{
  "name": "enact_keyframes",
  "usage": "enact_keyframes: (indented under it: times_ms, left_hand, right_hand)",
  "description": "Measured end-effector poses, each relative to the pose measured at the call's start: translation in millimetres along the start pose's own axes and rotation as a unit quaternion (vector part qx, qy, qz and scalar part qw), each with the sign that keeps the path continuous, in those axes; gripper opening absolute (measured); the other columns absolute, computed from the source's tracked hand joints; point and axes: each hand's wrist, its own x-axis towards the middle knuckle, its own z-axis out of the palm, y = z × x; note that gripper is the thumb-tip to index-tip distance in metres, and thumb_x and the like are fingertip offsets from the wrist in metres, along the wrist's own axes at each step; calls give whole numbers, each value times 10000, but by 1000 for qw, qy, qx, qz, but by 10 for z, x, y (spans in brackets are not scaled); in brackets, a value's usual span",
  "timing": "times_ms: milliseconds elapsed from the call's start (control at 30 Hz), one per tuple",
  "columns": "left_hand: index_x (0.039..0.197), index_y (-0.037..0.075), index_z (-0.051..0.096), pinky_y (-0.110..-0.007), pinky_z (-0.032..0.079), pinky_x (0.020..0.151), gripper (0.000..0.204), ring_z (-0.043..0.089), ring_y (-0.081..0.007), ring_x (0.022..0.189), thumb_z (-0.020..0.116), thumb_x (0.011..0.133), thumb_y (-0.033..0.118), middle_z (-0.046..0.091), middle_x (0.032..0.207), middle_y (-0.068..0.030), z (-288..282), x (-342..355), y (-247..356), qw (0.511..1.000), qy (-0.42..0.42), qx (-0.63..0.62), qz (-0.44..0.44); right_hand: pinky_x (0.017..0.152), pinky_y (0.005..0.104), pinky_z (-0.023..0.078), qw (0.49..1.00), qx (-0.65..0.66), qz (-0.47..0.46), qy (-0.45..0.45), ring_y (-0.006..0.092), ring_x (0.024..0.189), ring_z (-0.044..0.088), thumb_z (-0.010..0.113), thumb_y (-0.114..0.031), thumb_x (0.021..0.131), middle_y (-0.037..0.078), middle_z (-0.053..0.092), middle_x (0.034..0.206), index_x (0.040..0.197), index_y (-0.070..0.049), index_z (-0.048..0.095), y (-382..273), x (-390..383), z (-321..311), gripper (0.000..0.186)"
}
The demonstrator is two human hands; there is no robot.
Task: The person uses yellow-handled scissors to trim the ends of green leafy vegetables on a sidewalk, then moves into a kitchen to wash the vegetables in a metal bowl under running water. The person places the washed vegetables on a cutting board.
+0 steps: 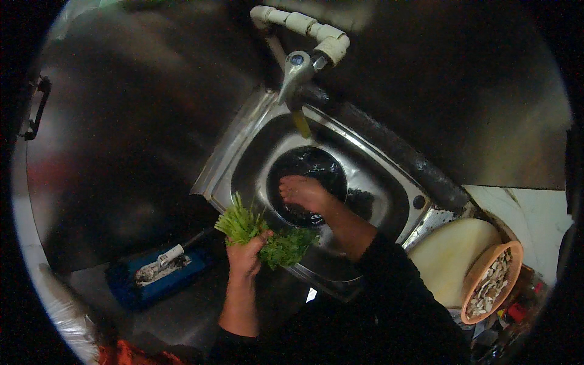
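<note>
My left hand (pixel 244 254) is closed around a bunch of leafy green herbs (pixel 286 246). The pale cut stems stick up to the left of my fist, and the leaves hang to the right over the sink's near edge. My right hand (pixel 306 193) is over a round, dark-looking basin (pixel 275 204) inside the steel sink (pixel 392 213). Its fingers are stretched out to the left, slightly bent, with nothing visible in them. Glints in the basin look like water. Above the sink's far edge is a metal lever tap (pixel 296 76), with a yellowish spout end pointing down into it.
White pipe (pixel 301 23) feeds the tap from behind. To the right, a round pale board (pixel 453 252) sits beside an orange bowl (pixel 519 250) of sliced whitish pieces. At left lie a blue tray-like object (pixel 121 289) with a white-handled tool (pixel 161 267). A dark clump (pixel 360 201) rests in the sink.
</note>
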Motion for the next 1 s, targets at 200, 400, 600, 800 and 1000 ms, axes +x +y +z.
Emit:
enact_keyframes:
  times_ms: [200, 400, 600, 800, 1000]
  left_hand:
    - [1070, 5, 553, -358, 530, 745, 406, 617, -212, 839, 636, 691, -114, 611, 946, -85, 38, 13, 15, 1000, -14, 5, 0]
    - [1096, -10, 535, -381, 537, 760, 429, 621, -237, 844, 622, 691, -122, 604, 966, -103, -23, -64, 21, 1000, -3, 4, 17]
    - [1117, -18, 513, -385, 541, 748, 457, 630, -249, 801, 601, 683, -131, 602, 961, -122, -81, -47, -64, 1000, -7, 9, 19]
    - [1098, -18, 520, -365, 535, 723, 440, 623, -238, 778, 592, 677, -121, 606, 927, -117, -117, -15, -98, 1000, -8, -15, 16]
    - [1072, -12, 548, -357, 526, 739, 399, 617, -219, 807, 597, 688, -109, 609, 922, -94, -145, 47, -87, 998, 24, -13, -57]
  right_hand:
    - [885, 408, 488, 854, -460, -138, 200, 323, 1016, 599, 596, -206, 881, 190, 578, 1197, 1282, -4, 490, 48, 108, -227, 462]
    - [949, 378, 434, 778, -513, -182, 314, 304, 1139, 548, 631, -250, 865, 185, 560, 1262, 1308, -26, 486, 367, 914, -722, 517]
    - [743, 413, 487, 913, -329, -32, 241, 255, 899, 574, 594, -239, 899, 111, 594, 1074, 1247, -74, 524, 585, 1220, -504, 391]
    - [594, 325, 488, 976, -162, 113, 88, 175, 710, 554, 605, -169, 880, 54, 560, 812, 1169, -107, 556, 564, 794, -300, 300]
    - [572, 310, 509, 929, -208, -280, -121, 206, 650, 592, 664, -98, 815, 85, 612, 808, 1069, -56, 581, 242, 255, -147, 271]
